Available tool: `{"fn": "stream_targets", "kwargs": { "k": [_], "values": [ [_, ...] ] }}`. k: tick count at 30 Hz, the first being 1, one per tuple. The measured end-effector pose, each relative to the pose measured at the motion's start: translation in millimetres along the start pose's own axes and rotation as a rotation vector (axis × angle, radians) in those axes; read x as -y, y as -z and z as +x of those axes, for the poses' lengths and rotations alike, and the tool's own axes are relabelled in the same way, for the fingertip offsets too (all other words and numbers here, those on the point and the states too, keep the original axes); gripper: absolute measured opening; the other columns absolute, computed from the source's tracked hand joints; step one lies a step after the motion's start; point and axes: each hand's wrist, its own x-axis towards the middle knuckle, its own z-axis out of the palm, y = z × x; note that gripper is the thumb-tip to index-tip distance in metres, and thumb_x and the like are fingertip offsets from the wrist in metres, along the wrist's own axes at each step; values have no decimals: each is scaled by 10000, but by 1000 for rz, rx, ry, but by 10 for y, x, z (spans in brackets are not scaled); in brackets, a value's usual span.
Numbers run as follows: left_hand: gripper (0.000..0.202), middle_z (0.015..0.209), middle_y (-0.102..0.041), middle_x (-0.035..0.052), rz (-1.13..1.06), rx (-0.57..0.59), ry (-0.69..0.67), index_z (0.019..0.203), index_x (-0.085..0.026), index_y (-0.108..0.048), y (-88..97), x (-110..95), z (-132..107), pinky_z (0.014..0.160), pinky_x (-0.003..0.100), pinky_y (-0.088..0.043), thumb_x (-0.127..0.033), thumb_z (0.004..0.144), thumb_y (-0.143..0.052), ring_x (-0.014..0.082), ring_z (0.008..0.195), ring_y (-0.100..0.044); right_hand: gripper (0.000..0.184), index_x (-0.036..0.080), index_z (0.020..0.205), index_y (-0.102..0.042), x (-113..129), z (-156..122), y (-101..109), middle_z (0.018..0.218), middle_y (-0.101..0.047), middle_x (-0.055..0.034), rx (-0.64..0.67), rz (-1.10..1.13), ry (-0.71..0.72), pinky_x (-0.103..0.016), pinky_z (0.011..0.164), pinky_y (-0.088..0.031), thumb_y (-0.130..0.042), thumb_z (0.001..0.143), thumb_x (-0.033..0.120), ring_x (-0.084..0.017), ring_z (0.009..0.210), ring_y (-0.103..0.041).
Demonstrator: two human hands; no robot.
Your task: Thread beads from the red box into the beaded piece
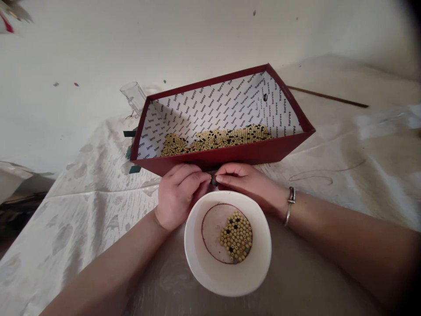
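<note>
My left hand (179, 193) and my right hand (248, 182) meet fingertip to fingertip just in front of a dark red box (230, 153). Both are pinched closed on a tiny dark thing between them, probably a bead, too small to name for sure. The box has a printed white lining and holds a heap of yellowish and black beads (217, 137). Right below my hands stands a white bowl (197, 245) with a small cluster of the same beads (236, 237) in its bottom. A metal bangle is on my right wrist.
A patterned white cloth (82, 210) covers the table. A clear glass (133, 97) lies tipped behind the box's left corner. A thin stick (329, 96) lies at the back right, and a loop of brown thread (315, 176) lies right of my hand.
</note>
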Motion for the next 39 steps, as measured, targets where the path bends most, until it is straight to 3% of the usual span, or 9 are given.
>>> {"fn": "stream_targets", "kwargs": {
  "k": [12,19,32,39],
  "values": [
    [74,787,-588,21,15,10,56,789,-177,-596,-8,-32,26,715,266,-449,-176,716,-587,130,772,-533,185,151,796,-576,-27,-4,7,674,-537,12,26,-18,13,-204,535,-362,-528,768,327,-73,582,-451],
    [60,796,-582,18,-6,61,75,782,-176,-596,1,-65,41,719,261,-437,-176,728,-572,124,767,-527,204,163,797,-580,-61,12,24,721,-560,2,29,-150,62,-216,570,-374,-508,777,353,-92,641,-472],
    [61,802,-580,24,-19,110,51,782,-180,-590,-13,-66,62,700,274,-446,-198,750,-542,135,759,-527,189,156,798,-571,-47,10,15,790,-599,-23,44,-179,106,-237,625,-406,-490,783,325,-121,704,-522],
    [45,776,-580,22,36,94,22,765,-174,-583,35,-26,47,682,271,-442,-182,731,-555,136,739,-525,205,169,796,-575,-82,12,20,721,-569,0,19,-149,77,-221,564,-382,-511,768,362,-102,635,-486]
  ]
}}
